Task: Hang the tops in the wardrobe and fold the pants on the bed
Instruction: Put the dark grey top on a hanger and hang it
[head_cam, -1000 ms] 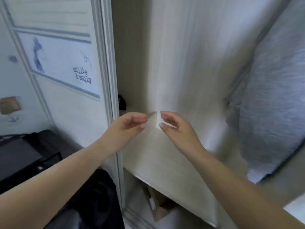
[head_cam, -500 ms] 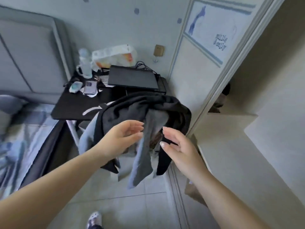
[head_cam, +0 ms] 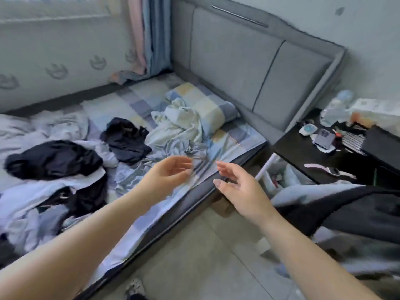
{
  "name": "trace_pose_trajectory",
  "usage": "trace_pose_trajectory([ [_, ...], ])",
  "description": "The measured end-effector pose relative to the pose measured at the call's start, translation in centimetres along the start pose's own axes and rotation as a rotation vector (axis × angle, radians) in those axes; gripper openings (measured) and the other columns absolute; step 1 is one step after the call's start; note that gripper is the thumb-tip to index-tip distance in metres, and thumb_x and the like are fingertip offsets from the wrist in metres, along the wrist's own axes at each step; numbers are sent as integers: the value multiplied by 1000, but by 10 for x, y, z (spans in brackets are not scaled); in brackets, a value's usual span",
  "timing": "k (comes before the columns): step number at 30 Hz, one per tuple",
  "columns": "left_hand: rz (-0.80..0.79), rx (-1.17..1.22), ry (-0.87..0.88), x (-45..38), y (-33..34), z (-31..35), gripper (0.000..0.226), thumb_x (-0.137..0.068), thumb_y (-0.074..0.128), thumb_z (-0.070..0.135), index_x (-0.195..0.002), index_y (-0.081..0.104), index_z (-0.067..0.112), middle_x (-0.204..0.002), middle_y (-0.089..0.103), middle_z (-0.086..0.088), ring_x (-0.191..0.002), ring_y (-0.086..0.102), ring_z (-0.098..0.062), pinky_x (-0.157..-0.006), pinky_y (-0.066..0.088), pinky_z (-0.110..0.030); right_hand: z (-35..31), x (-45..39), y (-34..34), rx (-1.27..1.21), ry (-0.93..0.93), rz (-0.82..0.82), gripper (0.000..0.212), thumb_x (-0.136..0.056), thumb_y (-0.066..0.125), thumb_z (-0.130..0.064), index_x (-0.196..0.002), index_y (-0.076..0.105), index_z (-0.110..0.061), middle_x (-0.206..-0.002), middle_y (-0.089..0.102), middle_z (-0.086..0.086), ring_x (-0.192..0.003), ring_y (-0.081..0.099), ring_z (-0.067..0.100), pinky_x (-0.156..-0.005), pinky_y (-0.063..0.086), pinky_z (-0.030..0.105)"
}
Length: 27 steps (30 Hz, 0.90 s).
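The bed (head_cam: 236, 148) fills the left and middle of the view, strewn with clothes. A dark garment (head_cam: 125, 139) lies crumpled near the middle and another black one (head_cam: 54, 159) at the left, on pale grey and white clothing (head_cam: 23, 208). A cream garment (head_cam: 179, 124) is bunched against the checked pillow (head_cam: 207, 105). My left hand (head_cam: 171, 172) and my right hand (head_cam: 238, 187) hover above the bed's near edge, palms facing each other, fingers relaxed, holding nothing. The wardrobe is out of sight.
A black side table (head_cam: 303, 156) at the right carries a phone, a bottle and small items. Dark and grey clothes (head_cam: 346, 204) hang over something at the right edge. Grey padded headboard (head_cam: 249, 61) behind the bed. Tiled floor (head_cam: 205, 256) lies below my arms.
My view has swung left from the wardrobe interior, past the side table and the draped dark clothes, to the bed. Both hands stayed close together and empty.
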<state>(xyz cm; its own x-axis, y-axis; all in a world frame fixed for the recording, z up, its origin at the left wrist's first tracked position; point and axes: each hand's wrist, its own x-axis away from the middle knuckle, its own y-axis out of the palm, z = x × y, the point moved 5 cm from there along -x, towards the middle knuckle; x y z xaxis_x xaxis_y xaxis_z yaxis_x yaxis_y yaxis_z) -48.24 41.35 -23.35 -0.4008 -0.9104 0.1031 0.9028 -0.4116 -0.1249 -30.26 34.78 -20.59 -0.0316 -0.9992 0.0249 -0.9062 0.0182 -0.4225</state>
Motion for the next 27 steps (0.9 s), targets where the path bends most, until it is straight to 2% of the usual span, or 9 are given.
trace_pose_trajectory([
  [4,188,-21,-43,28,-140,-29,20,-89,64,16,-101,64,31,-104,69,7,-97,65,-3,-81,50,-18,-43,-64,120,-14,-65,-198,32,-89,63,-33,-111,49,-51,-124,54,-21,-117,48,-8,-92,44,16],
  [6,283,-39,-60,46,-206,-44,19,-88,65,17,-101,64,32,-103,70,7,-96,65,-2,-84,50,-19,-62,-91,181,-21,-77,-292,32,-89,63,-34,-113,48,-50,-125,53,-22,-117,48,-7,-93,44,18],
  [8,374,-43,-89,64,-260,-57,18,-88,66,21,-101,64,33,-102,71,8,-97,65,-1,-85,49,-19,-79,-111,233,-33,-80,-374,31,-90,62,-33,-112,48,-50,-125,53,-22,-117,48,-7,-94,44,21],
  [11,489,-39,-137,89,-316,-75,22,-89,63,12,-98,62,32,-100,69,10,-91,65,3,-81,48,-17,-96,-131,290,-21,-92,-485,31,-91,61,-33,-117,49,-44,-124,52,-23,-114,47,-12,-89,42,14],
  [15,626,-10,-217,120,-367,-100,19,-91,60,7,-105,61,21,-105,67,-1,-94,63,-6,-78,49,-14,-115,-150,351,7,-94,-593,32,-91,62,-27,-121,53,-34,-126,55,-15,-115,50,-6,-97,44,23],
  [18,732,24,-256,143,-396,-117,19,-91,60,8,-107,62,18,-105,68,1,-91,63,3,-75,48,-9,-123,-166,387,55,-104,-665,33,-91,62,-30,-124,55,-31,-125,57,-13,-115,52,-2,-98,45,26],
  [21,825,44,-317,166,-422,-136,18,-92,61,11,-106,62,22,-106,68,3,-98,62,-1,-79,48,-17,-122,-182,423,109,-90,-733,35,-92,59,-31,-127,57,-26,-124,58,-13,-115,53,-1,-99,45,27],
  [23,906,53,-378,181,-439,-155,18,-91,62,13,-106,62,23,-105,68,5,-100,62,-3,-77,48,-18,-117,-195,450,110,-53,-781,34,-93,59,-26,-126,57,-20,-125,60,-7,-115,54,4,-101,44,28],
  [27,1068,90,-507,202,-464,-196,15,-92,61,13,-106,63,19,-104,68,3,-100,62,-7,-73,46,-15,-103,-222,501,119,-8,-878,32,-93,59,-21,-124,59,-16,-122,62,-5,-111,56,3,-95,42,19],
])
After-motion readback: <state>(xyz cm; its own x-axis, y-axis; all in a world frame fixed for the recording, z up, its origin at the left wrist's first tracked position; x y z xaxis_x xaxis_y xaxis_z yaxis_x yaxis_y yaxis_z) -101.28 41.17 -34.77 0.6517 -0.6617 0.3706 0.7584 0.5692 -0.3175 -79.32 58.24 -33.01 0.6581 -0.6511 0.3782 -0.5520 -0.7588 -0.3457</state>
